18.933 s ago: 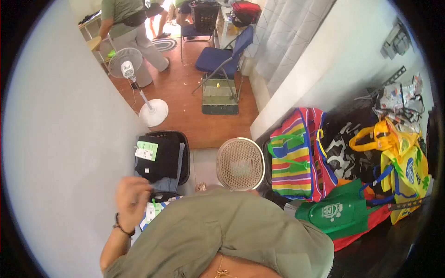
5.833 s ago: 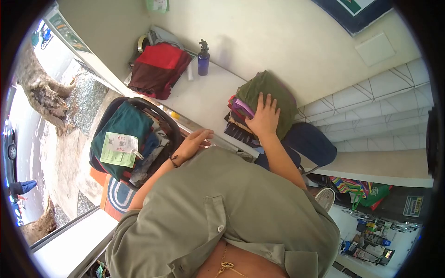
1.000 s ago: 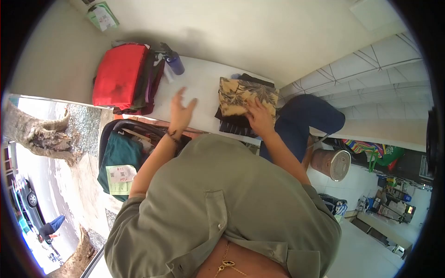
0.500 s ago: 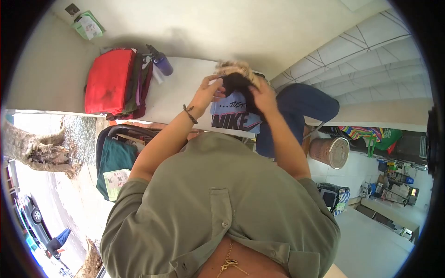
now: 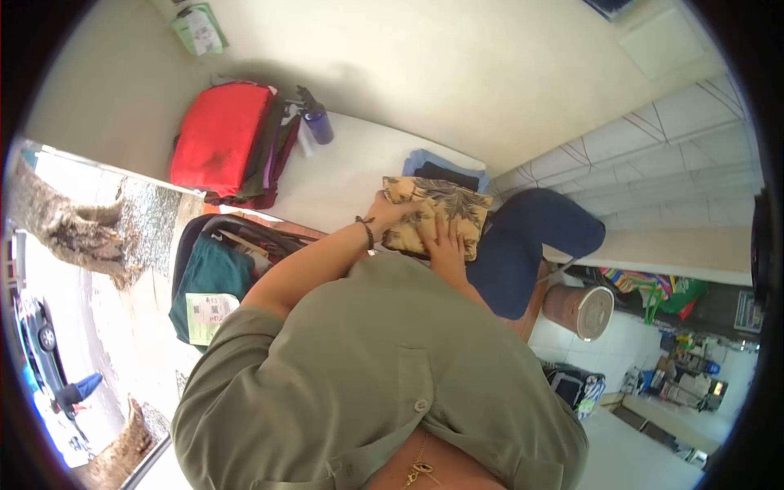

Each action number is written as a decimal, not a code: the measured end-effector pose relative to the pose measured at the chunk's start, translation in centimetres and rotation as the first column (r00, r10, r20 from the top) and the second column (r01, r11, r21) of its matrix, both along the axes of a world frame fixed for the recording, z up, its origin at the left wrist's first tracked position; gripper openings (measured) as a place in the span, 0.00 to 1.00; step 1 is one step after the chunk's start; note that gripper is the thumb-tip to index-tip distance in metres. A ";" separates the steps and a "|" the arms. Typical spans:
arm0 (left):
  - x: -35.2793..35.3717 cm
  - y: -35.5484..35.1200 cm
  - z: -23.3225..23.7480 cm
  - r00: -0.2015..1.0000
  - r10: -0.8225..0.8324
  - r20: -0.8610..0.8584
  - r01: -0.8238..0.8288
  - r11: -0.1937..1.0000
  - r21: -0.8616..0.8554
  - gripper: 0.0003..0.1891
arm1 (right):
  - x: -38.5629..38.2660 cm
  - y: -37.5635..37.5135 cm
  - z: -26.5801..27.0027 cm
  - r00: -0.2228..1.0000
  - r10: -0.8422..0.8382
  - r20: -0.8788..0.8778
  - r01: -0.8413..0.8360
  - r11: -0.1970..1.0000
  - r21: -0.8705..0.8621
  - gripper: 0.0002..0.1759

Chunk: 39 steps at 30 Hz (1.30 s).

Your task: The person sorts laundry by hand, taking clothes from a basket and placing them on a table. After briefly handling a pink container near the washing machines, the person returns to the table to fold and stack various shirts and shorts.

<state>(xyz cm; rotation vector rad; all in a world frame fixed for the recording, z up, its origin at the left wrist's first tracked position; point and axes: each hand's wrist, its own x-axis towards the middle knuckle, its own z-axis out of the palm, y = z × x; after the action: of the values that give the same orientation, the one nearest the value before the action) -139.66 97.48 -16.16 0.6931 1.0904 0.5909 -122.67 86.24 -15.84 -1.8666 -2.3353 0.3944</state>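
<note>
A folded tan cloth with dark palm-like prints (image 5: 445, 204) lies at the table's near edge, on top of other folded things. My left hand (image 5: 392, 216), with a dark bracelet at its wrist, grips the cloth's left side, thumb on top and the other fingers partly hidden. Flat on its lower right part rests my right hand (image 5: 446, 247), fingers spread. Just behind the tan cloth are folded blue cloth (image 5: 420, 157) and black cloth (image 5: 445, 173).
On the white table (image 5: 351, 155), a red folded cloth (image 5: 216, 135) tops a stack at left, beside a purple bottle (image 5: 319, 125). A navy chair (image 5: 510, 253) stands at right, near a brown bin (image 5: 578, 312). A bag with green cloth (image 5: 216, 269) is at lower left.
The black cloth has left my hands and lies folded behind. Both hands have come nearer my body, onto the tan cloth, and the blue printed garment's lettering is out of sight. The camera view has shifted.
</note>
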 end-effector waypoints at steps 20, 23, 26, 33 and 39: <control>-17.3 -4.0 19.3 0.760 0.370 0.535 -0.331 0.928 -0.170 0.20 | -9.1 9.2 14.3 0.605 0.395 -0.691 -0.385 0.905 0.181 0.45; -22.5 -4.2 25.7 0.824 0.455 0.337 -0.533 0.824 0.192 0.19 | -15.0 12.5 19.3 0.589 0.612 -0.528 -0.374 0.785 0.494 0.48; -28.4 -1.8 29.5 0.806 0.514 0.294 -0.592 0.691 0.415 0.19 | -20.8 15.6 24.5 0.624 0.715 -0.315 -0.293 0.588 0.754 0.47; -41.1 1.8 23.1 0.035 0.978 -0.207 -0.363 0.205 0.909 0.31 | -34.1 20.0 17.1 0.676 0.712 -0.190 -0.390 0.564 0.728 0.33; -32.4 -12.0 13.6 -0.136 0.907 -0.399 -0.128 0.383 0.915 0.22 | -27.8 17.9 7.5 0.642 0.535 -0.549 -0.055 0.746 0.663 0.36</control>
<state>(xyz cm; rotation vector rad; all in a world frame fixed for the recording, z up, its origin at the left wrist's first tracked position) -172.07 85.48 -2.56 1.2182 2.6743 1.5626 -150.50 104.14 -8.31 -0.7714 -1.8719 0.2870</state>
